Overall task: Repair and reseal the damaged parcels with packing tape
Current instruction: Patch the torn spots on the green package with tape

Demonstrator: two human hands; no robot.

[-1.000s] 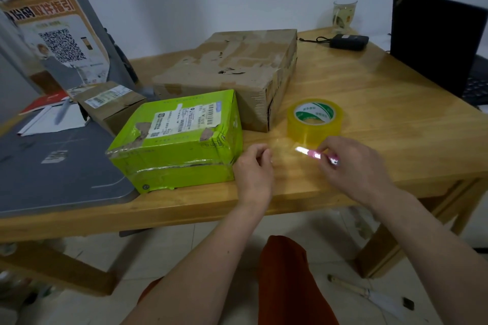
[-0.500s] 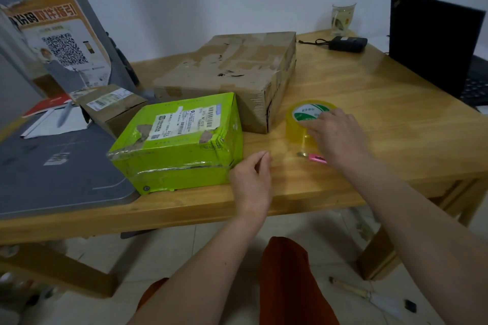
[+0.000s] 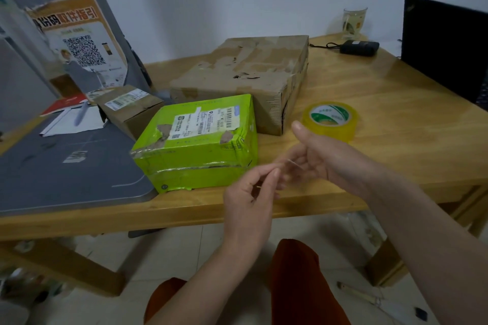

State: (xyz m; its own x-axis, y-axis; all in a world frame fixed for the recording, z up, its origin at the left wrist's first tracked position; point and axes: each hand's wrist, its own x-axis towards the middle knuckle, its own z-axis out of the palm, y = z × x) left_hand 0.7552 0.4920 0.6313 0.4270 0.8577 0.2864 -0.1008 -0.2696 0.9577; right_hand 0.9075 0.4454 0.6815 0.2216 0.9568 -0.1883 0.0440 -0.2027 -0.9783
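- Since a moment ago, right hand (image 3: 314, 158) left the tape roll (image 3: 330, 120), meeting left hand (image 3: 250, 192).
- Both pinch a clear tape strip (image 3: 286, 166), just right of the green parcel (image 3: 196, 141); sealing probably follows.

Wooden table (image 3: 383, 119) carries a grey mat (image 3: 66, 166) at left, a black laptop (image 3: 443, 45), a black adapter (image 3: 359, 47) and a glass cup (image 3: 354, 22) at the rear

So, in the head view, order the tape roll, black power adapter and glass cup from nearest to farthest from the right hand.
From the right hand:
1. Tape roll, just beyond it on the table.
2. Black power adapter, near the table's far edge.
3. Glass cup, behind the adapter by the wall.
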